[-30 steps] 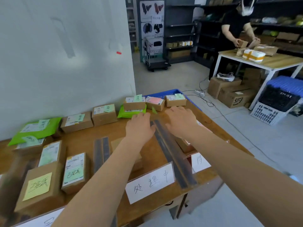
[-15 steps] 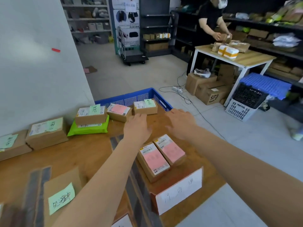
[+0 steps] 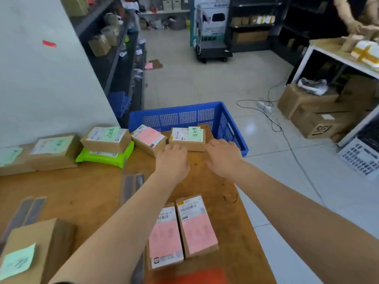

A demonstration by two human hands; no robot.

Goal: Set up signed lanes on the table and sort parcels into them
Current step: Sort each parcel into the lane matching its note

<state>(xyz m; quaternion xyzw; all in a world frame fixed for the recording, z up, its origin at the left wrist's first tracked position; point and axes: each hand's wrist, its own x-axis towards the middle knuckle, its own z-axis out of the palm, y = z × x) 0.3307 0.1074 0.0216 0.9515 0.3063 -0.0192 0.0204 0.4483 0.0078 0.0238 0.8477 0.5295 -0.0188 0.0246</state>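
Observation:
Both my hands reach toward the far right corner of the wooden table (image 3: 215, 181). My left hand (image 3: 172, 160) and my right hand (image 3: 223, 157) hover palm down, fingers relaxed, just short of a small brown parcel with a green note (image 3: 187, 137). Neither hand holds anything. Beside that parcel lies a parcel with a pink note (image 3: 148, 138). Two parcels with pink notes (image 3: 196, 226) (image 3: 165, 240) lie side by side near me, in the right lane. Dark tape strips (image 3: 133, 185) mark the lanes.
A blue crate (image 3: 184, 115) stands just behind the table's far edge. More parcels sit along the wall: one on a green mailer (image 3: 104, 156), others further left (image 3: 53, 148). A parcel with a green note (image 3: 30, 251) lies near left. A person works at another table at far right.
My view has swung right and forward along the table. Both hands have moved from the tape strips to the far right corner, close to the parcel with the green note.

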